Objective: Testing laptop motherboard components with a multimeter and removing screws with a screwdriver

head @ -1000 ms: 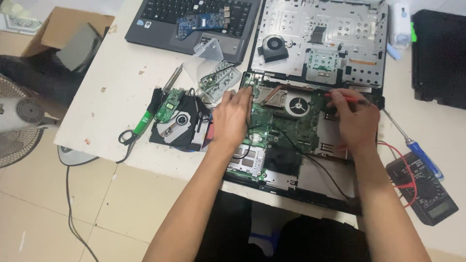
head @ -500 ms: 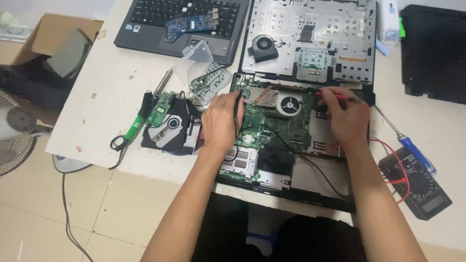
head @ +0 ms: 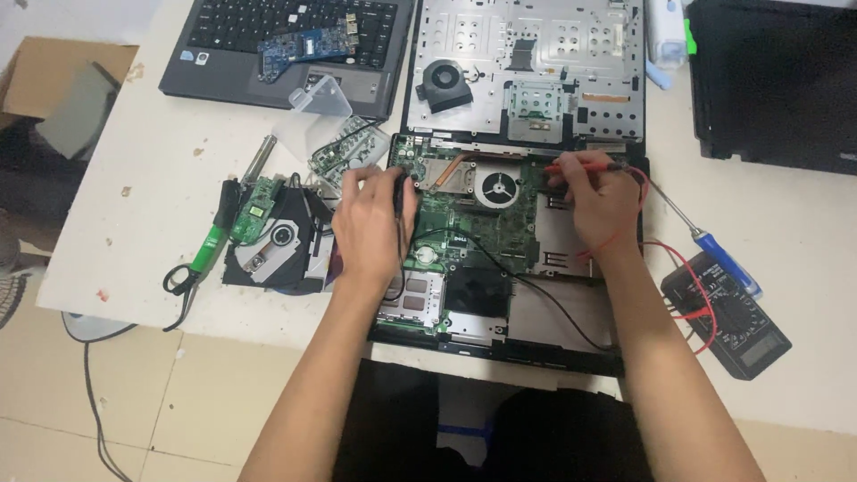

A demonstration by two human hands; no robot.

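Observation:
An opened laptop base (head: pixel 571 344) lies in front of me with its green motherboard (head: pixel 464 223) and round cooling fan (head: pixel 496 187) bared. My left hand (head: pixel 370 223) grips a black meter probe (head: pixel 399 192) and presses its tip onto the board's left side. My right hand (head: pixel 603 201) pinches a red meter probe (head: pixel 580 167) whose tip points left onto the board's upper right part. Black and red leads run across the base to a dark multimeter (head: pixel 728 317) at the right.
A silver laptop cover (head: pixel 527 67) with a small fan lies behind the base, a second laptop (head: pixel 286 45) at the back left. A dismantled optical drive (head: pixel 277 241), a green-handled tool (head: pixel 210 250) and a blue screwdriver (head: pixel 714 250) flank the base. A black case (head: pixel 772 80) sits far right.
The view has drifted, so everything sits a little higher and further left in frame. Both hands stay on the board with their probes; the left probe tip has shifted slightly.

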